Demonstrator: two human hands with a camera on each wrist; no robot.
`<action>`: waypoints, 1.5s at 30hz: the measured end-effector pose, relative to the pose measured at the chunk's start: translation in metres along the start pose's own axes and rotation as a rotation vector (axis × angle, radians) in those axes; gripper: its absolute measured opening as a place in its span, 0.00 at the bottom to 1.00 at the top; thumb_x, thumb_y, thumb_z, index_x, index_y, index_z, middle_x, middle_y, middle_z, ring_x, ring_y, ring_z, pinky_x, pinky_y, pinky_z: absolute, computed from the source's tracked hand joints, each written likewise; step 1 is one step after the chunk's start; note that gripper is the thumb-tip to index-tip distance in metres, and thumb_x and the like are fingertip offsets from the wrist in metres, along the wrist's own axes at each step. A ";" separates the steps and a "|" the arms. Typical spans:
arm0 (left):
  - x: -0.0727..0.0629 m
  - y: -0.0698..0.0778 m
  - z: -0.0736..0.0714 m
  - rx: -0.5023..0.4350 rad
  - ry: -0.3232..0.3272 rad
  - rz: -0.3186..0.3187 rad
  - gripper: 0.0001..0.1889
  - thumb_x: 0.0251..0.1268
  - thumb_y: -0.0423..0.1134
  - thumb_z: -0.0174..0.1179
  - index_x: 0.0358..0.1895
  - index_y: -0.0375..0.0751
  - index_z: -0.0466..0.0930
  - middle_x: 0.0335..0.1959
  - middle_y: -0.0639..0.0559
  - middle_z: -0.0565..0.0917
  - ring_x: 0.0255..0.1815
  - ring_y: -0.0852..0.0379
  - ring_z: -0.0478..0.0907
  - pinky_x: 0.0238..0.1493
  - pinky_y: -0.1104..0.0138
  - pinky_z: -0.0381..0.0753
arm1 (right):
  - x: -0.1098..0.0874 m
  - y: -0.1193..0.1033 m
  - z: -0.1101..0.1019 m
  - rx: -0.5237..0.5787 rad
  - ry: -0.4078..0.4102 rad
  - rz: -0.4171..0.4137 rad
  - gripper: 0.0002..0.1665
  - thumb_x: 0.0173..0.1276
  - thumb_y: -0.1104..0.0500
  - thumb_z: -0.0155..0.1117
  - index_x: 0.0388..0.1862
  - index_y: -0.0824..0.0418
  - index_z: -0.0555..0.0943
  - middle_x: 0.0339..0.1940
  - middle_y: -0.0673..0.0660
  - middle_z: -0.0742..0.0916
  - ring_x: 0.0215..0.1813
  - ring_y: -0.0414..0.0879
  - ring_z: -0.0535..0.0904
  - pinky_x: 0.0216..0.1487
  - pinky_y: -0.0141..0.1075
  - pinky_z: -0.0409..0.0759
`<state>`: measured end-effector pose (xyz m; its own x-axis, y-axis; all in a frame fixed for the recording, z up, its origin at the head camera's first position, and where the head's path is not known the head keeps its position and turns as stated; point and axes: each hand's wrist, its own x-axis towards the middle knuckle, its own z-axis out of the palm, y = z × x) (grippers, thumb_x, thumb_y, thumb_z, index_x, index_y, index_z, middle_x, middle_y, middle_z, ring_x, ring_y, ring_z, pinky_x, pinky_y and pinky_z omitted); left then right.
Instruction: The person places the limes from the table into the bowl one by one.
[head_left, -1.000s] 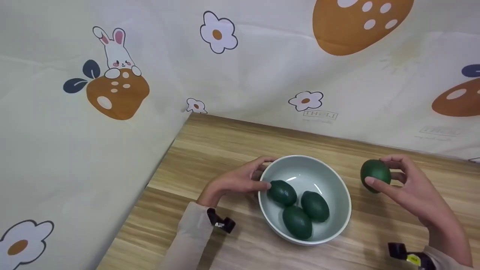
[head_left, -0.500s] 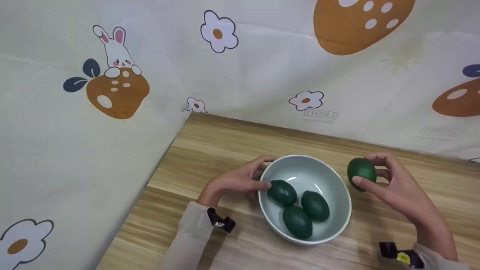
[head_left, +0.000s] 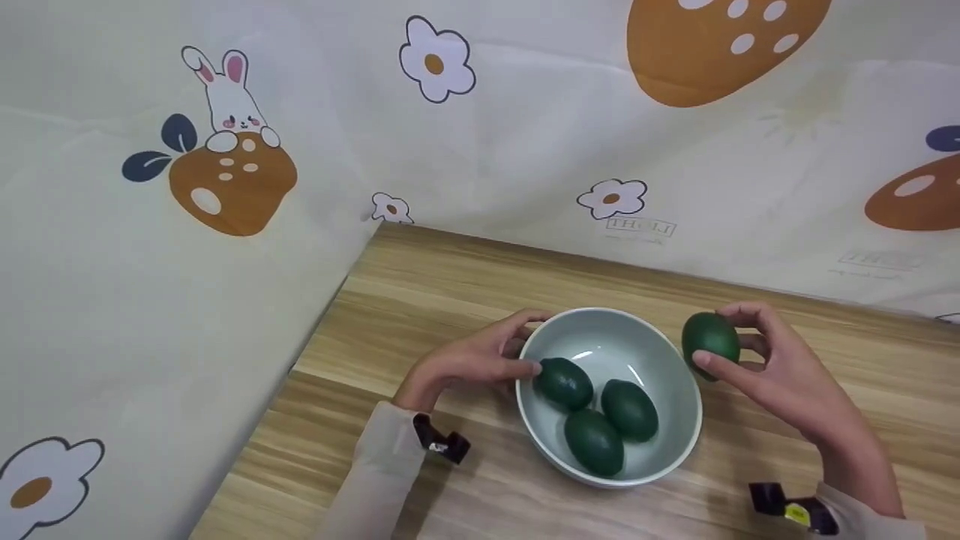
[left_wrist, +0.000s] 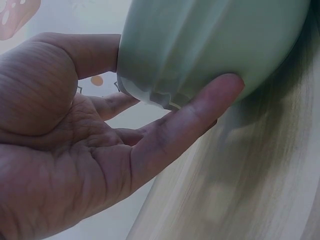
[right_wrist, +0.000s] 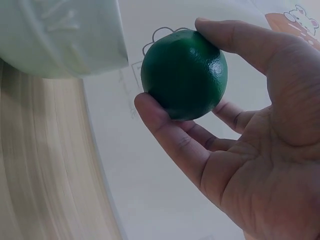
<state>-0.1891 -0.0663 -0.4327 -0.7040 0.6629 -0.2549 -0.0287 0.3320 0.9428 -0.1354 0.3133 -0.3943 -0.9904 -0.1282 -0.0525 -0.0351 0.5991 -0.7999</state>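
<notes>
A pale green bowl stands on the table with several dark green limes in it, among them one lime by the left wall and another lime to its right. My left hand grips the bowl's left side, thumb over the rim and fingers outside; the left wrist view shows fingers against its ridged outer wall. Just off the bowl's right rim, my right hand holds a further lime between thumb and fingers. In the right wrist view this lime is raised above the table, apart from the bowl.
The wood-grain table meets a pale printed sheet at the back and left. Dark wrist mounts sit on both forearms, the right one close to the table's near side.
My right hand has moved left with its lime, from well right of the bowl to beside its right rim. The left hand and the bowl have stayed in place.
</notes>
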 end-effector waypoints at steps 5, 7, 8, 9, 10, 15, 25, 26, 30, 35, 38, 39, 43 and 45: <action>-0.001 0.000 0.000 0.002 0.000 0.012 0.38 0.74 0.31 0.62 0.82 0.56 0.59 0.75 0.36 0.71 0.75 0.38 0.75 0.67 0.49 0.85 | 0.000 -0.003 0.002 0.014 -0.008 -0.005 0.43 0.72 0.47 0.74 0.75 0.60 0.63 0.70 0.63 0.74 0.63 0.55 0.82 0.48 0.27 0.86; -0.001 0.000 0.000 -0.001 0.004 0.013 0.38 0.74 0.31 0.62 0.82 0.56 0.60 0.75 0.36 0.71 0.75 0.38 0.75 0.68 0.49 0.84 | 0.000 -0.004 0.002 0.017 -0.009 -0.005 0.42 0.72 0.47 0.74 0.75 0.60 0.64 0.70 0.63 0.74 0.62 0.54 0.82 0.47 0.27 0.86; -0.002 0.001 0.000 -0.001 0.007 0.013 0.38 0.74 0.31 0.62 0.82 0.56 0.60 0.74 0.36 0.72 0.75 0.38 0.75 0.68 0.49 0.84 | 0.000 -0.004 0.003 0.017 -0.009 -0.004 0.42 0.72 0.47 0.74 0.75 0.59 0.64 0.71 0.63 0.74 0.61 0.52 0.82 0.47 0.27 0.86; -0.001 0.001 0.000 -0.009 0.007 0.017 0.38 0.74 0.31 0.62 0.82 0.56 0.60 0.75 0.36 0.72 0.76 0.38 0.74 0.68 0.49 0.84 | 0.000 -0.004 0.003 0.024 -0.011 -0.006 0.42 0.72 0.48 0.74 0.75 0.60 0.64 0.71 0.63 0.74 0.61 0.49 0.82 0.47 0.27 0.86; -0.001 0.000 0.001 -0.017 0.006 0.022 0.38 0.73 0.30 0.62 0.82 0.55 0.60 0.74 0.35 0.72 0.76 0.38 0.74 0.68 0.49 0.84 | 0.000 -0.005 0.003 0.030 -0.010 -0.009 0.42 0.72 0.48 0.74 0.75 0.59 0.64 0.70 0.62 0.74 0.60 0.46 0.82 0.48 0.27 0.87; 0.001 0.000 0.002 -0.053 -0.003 0.036 0.38 0.73 0.29 0.61 0.82 0.52 0.59 0.75 0.34 0.71 0.77 0.38 0.72 0.70 0.49 0.82 | -0.001 -0.008 0.007 0.058 -0.007 -0.043 0.40 0.71 0.50 0.75 0.73 0.59 0.65 0.69 0.61 0.74 0.55 0.32 0.82 0.49 0.27 0.88; 0.001 -0.001 0.001 -0.048 -0.002 0.027 0.38 0.73 0.29 0.62 0.82 0.53 0.59 0.76 0.35 0.70 0.78 0.37 0.72 0.71 0.48 0.81 | 0.002 -0.018 0.019 0.077 -0.011 -0.080 0.38 0.71 0.50 0.76 0.71 0.59 0.67 0.68 0.61 0.76 0.63 0.52 0.82 0.54 0.30 0.88; 0.001 -0.001 0.001 -0.048 -0.001 0.026 0.38 0.73 0.30 0.62 0.82 0.53 0.59 0.76 0.35 0.70 0.78 0.37 0.72 0.71 0.48 0.81 | 0.002 -0.019 0.020 0.081 -0.012 -0.083 0.38 0.70 0.51 0.76 0.71 0.59 0.67 0.68 0.61 0.76 0.63 0.51 0.82 0.54 0.30 0.88; 0.001 -0.001 0.001 -0.045 0.003 0.027 0.38 0.73 0.30 0.62 0.82 0.53 0.60 0.75 0.34 0.71 0.78 0.36 0.72 0.71 0.48 0.82 | 0.003 -0.022 0.025 0.093 -0.014 -0.096 0.38 0.70 0.53 0.76 0.71 0.61 0.68 0.67 0.61 0.76 0.60 0.44 0.83 0.53 0.29 0.88; 0.000 -0.001 0.001 -0.036 0.010 0.023 0.38 0.72 0.30 0.63 0.82 0.56 0.61 0.75 0.36 0.72 0.75 0.38 0.75 0.66 0.50 0.85 | 0.004 -0.025 0.030 0.086 -0.022 -0.107 0.39 0.70 0.52 0.77 0.72 0.59 0.68 0.68 0.62 0.76 0.64 0.57 0.83 0.55 0.36 0.90; -0.001 0.000 0.001 -0.039 0.011 0.014 0.39 0.72 0.30 0.63 0.82 0.58 0.61 0.74 0.37 0.72 0.73 0.40 0.76 0.62 0.51 0.87 | 0.004 -0.026 0.032 0.084 -0.025 -0.112 0.39 0.69 0.52 0.77 0.73 0.59 0.68 0.69 0.62 0.76 0.66 0.62 0.82 0.56 0.40 0.91; 0.000 -0.001 0.001 -0.036 0.011 0.020 0.39 0.72 0.30 0.63 0.82 0.58 0.61 0.74 0.37 0.72 0.73 0.39 0.76 0.63 0.51 0.87 | 0.004 -0.027 0.032 0.082 -0.024 -0.112 0.39 0.69 0.52 0.77 0.73 0.59 0.68 0.70 0.62 0.76 0.66 0.62 0.82 0.56 0.40 0.91; 0.001 -0.001 0.001 -0.031 0.006 0.035 0.38 0.72 0.30 0.62 0.82 0.55 0.60 0.75 0.35 0.71 0.75 0.38 0.75 0.68 0.49 0.83 | 0.004 -0.029 0.035 0.072 -0.020 -0.117 0.40 0.69 0.52 0.78 0.73 0.58 0.69 0.71 0.62 0.76 0.67 0.62 0.82 0.55 0.41 0.91; 0.001 -0.002 0.001 -0.026 0.002 0.041 0.38 0.72 0.30 0.62 0.82 0.54 0.60 0.75 0.35 0.71 0.76 0.38 0.74 0.71 0.49 0.81 | 0.005 -0.030 0.036 0.056 -0.016 -0.124 0.40 0.68 0.52 0.78 0.72 0.58 0.69 0.72 0.62 0.77 0.67 0.62 0.82 0.55 0.42 0.91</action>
<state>-0.1890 -0.0652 -0.4348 -0.7064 0.6741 -0.2159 -0.0188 0.2871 0.9577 -0.1342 0.2666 -0.3921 -0.9767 -0.2111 0.0394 -0.1487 0.5326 -0.8332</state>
